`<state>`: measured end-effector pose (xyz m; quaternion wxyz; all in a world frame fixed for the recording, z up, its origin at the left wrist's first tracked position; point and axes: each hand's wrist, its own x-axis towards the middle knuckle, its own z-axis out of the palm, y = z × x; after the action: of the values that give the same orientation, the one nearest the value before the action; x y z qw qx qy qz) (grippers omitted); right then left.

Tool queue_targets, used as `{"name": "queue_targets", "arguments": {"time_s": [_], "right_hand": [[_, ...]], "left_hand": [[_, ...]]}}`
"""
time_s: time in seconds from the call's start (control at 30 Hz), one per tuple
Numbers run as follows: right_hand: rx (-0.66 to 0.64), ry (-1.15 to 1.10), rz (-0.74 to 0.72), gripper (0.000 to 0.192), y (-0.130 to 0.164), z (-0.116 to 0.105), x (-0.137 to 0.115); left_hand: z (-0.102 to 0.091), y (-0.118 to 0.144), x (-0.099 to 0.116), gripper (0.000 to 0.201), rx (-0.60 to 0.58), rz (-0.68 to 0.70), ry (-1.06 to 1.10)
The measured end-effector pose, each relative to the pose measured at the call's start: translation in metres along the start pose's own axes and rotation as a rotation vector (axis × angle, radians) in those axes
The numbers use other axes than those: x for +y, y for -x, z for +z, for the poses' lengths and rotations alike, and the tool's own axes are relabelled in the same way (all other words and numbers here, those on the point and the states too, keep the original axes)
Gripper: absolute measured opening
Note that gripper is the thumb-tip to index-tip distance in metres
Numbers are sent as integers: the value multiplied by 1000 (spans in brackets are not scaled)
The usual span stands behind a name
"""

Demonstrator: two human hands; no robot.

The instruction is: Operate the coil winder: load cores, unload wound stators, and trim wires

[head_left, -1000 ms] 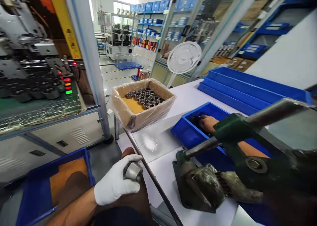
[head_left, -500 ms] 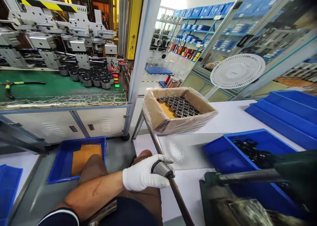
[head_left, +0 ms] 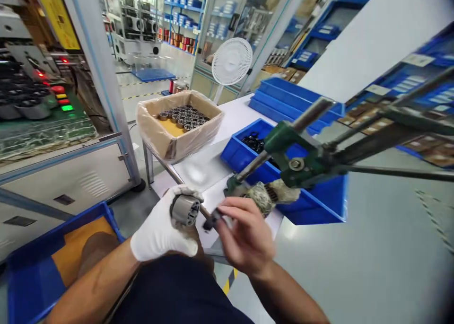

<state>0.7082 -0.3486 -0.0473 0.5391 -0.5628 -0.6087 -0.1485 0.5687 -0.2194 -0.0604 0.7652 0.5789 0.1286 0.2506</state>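
Note:
My left hand (head_left: 161,232), in a white glove, grips a grey metal cylinder (head_left: 184,209) with a slotted bore facing me. My bare right hand (head_left: 244,236) pinches a small dark part (head_left: 210,222) just right of the cylinder, almost touching it. Both hands hover over my lap at the near edge of the white table (head_left: 241,118). Right behind them stands a green hand press (head_left: 294,161) with a long steel lever. A blue bin (head_left: 244,161) with dark parts sits behind the press.
A plastic-lined cardboard box (head_left: 177,135) of several metal cylinders sits at the table's far left corner. Stacked blue trays (head_left: 294,97) lie further back, a white fan (head_left: 231,61) beyond. A blue floor bin (head_left: 53,248) with cardboard is at my left knee. A machine frame stands left.
My right hand came out of the blue bin with a small dark part and moved to the cylinder. The left hand turned the cylinder's bore toward me. The view swung right.

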Motion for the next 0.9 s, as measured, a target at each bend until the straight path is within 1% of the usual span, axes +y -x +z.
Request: {"name": "queue_targets", "arguments": {"time_s": [0.07,0.17,0.23,0.27,0.4,0.5,0.57,0.63,0.73,0.8,0.83,0.9], "right_hand": [[-7,-78,-38,34,-4,12,-6],[-156,-157,-138,41,-10,28,-8],[-250,-169,-222,47,-11,31,-6],[-269,-158,-258,48,-11,30,-4],[-259,-105,-333,43,-10,23,2],[-308,-92,-344,41,-14,19,3],[-322,-74,-347,42,-15,17,3],[-323,-60,-358,43,-15,17,3],[-343,-39,-353,39,-12,17,1],[-364,-33,-332,38,-10,19,0],[-355,-44,-336,43,-10,21,0],[-316,-101,-388,56,-10,27,1]], "left_hand": [[1,8,4,87,52,1,-52],[-2,24,9,74,145,4,-134],[-4,30,12,72,182,10,-167],[-5,32,13,72,187,11,-167],[-7,32,13,73,138,9,-76],[-6,29,13,73,87,-22,-12],[-6,28,12,71,62,-36,-8],[-6,27,11,69,68,-32,-33],[-3,29,7,55,147,7,-84],[0,31,4,50,201,16,-128],[1,31,3,50,197,9,-146],[4,34,1,52,154,-9,-169]]}}
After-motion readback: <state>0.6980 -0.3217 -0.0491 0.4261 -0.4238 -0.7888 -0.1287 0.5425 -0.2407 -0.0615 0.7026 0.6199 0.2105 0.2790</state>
